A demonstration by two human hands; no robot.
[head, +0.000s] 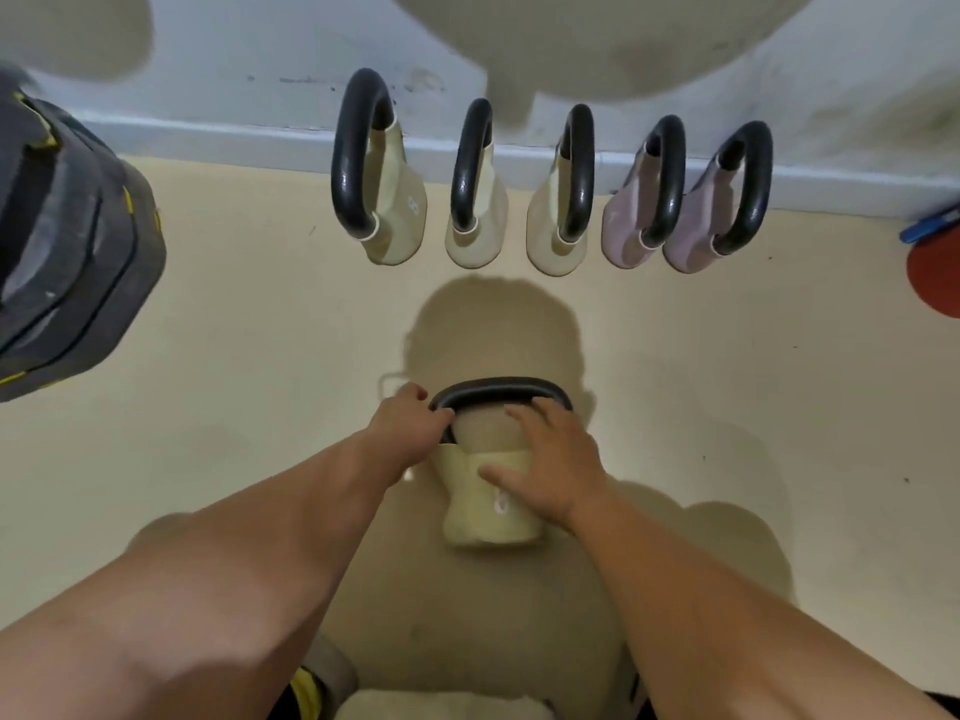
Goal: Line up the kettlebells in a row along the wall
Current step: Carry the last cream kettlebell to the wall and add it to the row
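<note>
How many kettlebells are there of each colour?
Cream kettlebells: 4, three in the row by the wall and one under the left hand and right hand, out on the floor.
Pink kettlebells: 2, at the right end of the row.
Total: 6
</note>
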